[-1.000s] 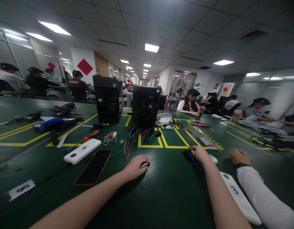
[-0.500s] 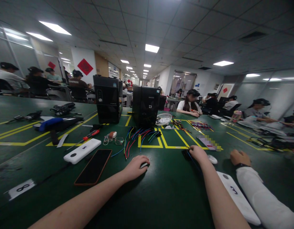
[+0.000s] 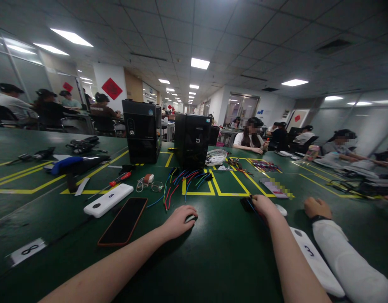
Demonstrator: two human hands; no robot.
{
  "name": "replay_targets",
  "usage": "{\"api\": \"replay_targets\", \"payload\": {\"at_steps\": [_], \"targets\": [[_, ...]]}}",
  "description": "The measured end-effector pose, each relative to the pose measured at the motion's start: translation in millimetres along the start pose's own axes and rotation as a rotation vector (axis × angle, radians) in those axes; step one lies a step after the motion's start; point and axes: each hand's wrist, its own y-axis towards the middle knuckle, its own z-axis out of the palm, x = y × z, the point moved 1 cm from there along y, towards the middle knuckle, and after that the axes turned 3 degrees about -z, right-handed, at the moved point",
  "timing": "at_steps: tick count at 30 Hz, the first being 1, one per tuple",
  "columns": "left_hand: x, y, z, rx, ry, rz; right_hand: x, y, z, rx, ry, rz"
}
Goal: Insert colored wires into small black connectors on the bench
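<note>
My left hand [image 3: 180, 220] rests on the green table [image 3: 212, 261] with its fingers curled. A small pale and dark thing shows at its thumb side, too small to name. Loose red, blue and green wires [image 3: 171, 193] lie just beyond it. To its left are a smartphone [image 3: 122, 221] with a brown edge and a pair of glasses [image 3: 154, 185]. My right hand [image 3: 263, 206] is closed at the fingertips on a black piece with a blue wire [image 3: 246, 203]; its exact kind is unclear. A white rounded object [image 3: 281, 210] lies beside that wrist.
Two black computer cases [image 3: 192, 141] stand ahead. A white basket [image 3: 215, 157] is right of them. White power banks [image 3: 109, 200] and a red screwdriver [image 3: 120, 179] lie around. A co-worker's hand [image 3: 318, 208] rests close on my right; another person [image 3: 249, 136] sits opposite.
My right hand has shifted slightly down and right, showing more of the black piece. The person opposite has raised a hand with something orange. My left hand stays put.
</note>
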Motion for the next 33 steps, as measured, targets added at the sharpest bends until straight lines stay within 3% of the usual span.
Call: {"api": "replay_targets", "payload": {"at_steps": [4, 9, 14, 22, 33], "targets": [[-0.7, -0.3, -0.4, -0.002, 0.004, 0.002, -4.2, -7.2, -13.7, -0.169, -0.047, 0.103], [-0.8, -0.2, -0.5, 0.005, 0.002, 0.002, -1.8, -12.2, -12.7, -0.005, 0.049, -0.026], [-1.0, -0.5, -0.5, 0.003, 0.006, -0.001, 0.4, -10.5, -9.8, -0.032, 0.107, -0.092], [-0.8, -0.6, -0.6, 0.0, 0.01, -0.002, 6.2, -13.3, -7.1, 0.117, 0.163, -0.085], [-3.6, -1.0, -2.7, 0.003, 0.009, 0.001, 2.4, -3.7, -2.4, 0.02, 0.074, -0.12]]}}
